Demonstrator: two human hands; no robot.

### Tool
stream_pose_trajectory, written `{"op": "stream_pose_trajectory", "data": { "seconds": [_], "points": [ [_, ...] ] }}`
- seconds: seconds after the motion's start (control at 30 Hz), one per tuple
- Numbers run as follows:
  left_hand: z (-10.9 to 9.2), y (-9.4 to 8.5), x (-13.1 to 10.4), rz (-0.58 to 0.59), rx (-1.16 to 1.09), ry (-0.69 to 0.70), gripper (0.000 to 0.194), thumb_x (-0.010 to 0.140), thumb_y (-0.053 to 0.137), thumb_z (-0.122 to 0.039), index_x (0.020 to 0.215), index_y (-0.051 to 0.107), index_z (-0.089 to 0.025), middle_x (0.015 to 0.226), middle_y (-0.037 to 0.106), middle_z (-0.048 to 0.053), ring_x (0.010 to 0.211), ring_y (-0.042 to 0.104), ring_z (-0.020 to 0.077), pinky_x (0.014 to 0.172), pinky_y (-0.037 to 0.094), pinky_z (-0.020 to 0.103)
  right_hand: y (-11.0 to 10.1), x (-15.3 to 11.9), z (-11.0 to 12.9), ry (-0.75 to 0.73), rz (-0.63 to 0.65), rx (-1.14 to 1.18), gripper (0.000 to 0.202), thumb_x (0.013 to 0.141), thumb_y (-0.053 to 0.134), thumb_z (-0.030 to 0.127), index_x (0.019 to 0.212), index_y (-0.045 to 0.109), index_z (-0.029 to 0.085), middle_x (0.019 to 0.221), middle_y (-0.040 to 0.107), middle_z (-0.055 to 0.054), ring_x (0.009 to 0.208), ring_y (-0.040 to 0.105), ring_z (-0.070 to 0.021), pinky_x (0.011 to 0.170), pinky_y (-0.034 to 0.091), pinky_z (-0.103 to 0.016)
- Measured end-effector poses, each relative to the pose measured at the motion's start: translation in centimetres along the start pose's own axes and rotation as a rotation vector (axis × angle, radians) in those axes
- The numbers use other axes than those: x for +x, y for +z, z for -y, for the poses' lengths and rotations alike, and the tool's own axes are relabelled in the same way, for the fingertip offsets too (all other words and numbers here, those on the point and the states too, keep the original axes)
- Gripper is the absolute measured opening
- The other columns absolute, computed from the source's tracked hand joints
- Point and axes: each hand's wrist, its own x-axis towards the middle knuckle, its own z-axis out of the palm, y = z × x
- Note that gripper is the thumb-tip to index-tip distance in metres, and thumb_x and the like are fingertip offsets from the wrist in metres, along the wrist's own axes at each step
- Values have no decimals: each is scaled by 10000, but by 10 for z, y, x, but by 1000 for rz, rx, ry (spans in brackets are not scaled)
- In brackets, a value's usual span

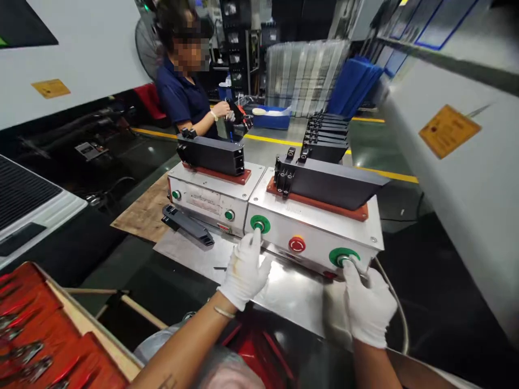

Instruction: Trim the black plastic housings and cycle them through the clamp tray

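My left hand [245, 270], in a white glove, touches the left green button [258, 226] of a metal control box [275, 229] with its index finger; the thumb stands apart. My right hand [370, 302], also gloved, has a fingertip on the right green button [344, 258]. Neither hand holds anything. Between the buttons is a red emergency stop button [297, 244]. A long black plastic part [330, 181] sits on a reddish-brown fixture [316, 202] on top of the box. A second black part [213, 154] rests on the neighbouring metal box [206, 202].
A loose dark part [187, 224] lies on the metal tabletop [295, 286]. Behind the boxes stands a row of black parts [327, 132]. A co-worker [182, 92] handles something near a blue bin [271, 118]. Red-handled tools [28, 324] lie at lower left.
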Motion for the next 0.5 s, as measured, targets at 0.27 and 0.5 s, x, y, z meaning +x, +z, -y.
{"op": "stream_pose_trajectory", "data": {
  "seconds": [0.27, 0.5],
  "points": [
    [-3, 10, 11, -69, 162, 76, 674, 882, 546, -275, 1462, 304, -33, 1300, 544, 243, 1177, 530, 355, 987, 463, 502, -2, -3, 9, 115, -51, -104, 366, 687, 686, 490, 845, 731, 163, 814, 717, -78, 901, 675, -313, 876, 498, -432],
    [-5, -4, 15, 35, 100, 62, 655, 855, 554, -288, 1436, 381, -38, 1257, 577, 215, 1126, 540, 338, 960, 459, 494, -5, 2, 20, 182, 27, -159, 333, 697, 683, 465, 847, 701, 169, 823, 710, -78, 894, 671, -309, 880, 492, -445]
  ]
}}
